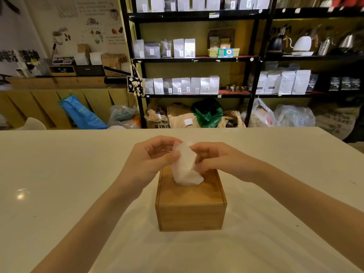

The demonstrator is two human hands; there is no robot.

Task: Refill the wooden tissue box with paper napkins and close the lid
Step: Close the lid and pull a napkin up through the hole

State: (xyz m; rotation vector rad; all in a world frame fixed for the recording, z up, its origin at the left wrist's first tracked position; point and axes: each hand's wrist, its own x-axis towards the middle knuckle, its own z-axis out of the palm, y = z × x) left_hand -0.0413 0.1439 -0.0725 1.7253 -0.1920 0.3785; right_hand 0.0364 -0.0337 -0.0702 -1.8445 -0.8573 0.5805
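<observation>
Wooden tissue box (pixel 190 205) stands upright on the white table (pixel 59 184), near the middle of the view and directly in front of the person. Lid (pixel 192 191) sits flat on top of the box, closed, with its seam visible along the left and near edges. Paper napkin (pixel 186 164) rises out of the top of the lid as a crumpled white tuft; its lower part meets the lid surface, and the opening it emerges from is hidden beneath it. Left hand (pixel 151 156) holds the napkin from the left side, thumb and curled fingers pinched on the upper left edge of the tuft. Right hand (pixel 214 157) holds the napkin from the right side, fingertips closed narrowly against the paper near its top and middle. Both hands are above the far half of the box; whether they rest on the lid cannot be told. Both forearms extend from the lower corners of the view toward the box. Behind the table, black shelving (pixel 197 60) carries rows of white and grey pouches (pixel 184 48), with filled sacks and plastic bags on the floor below.
</observation>
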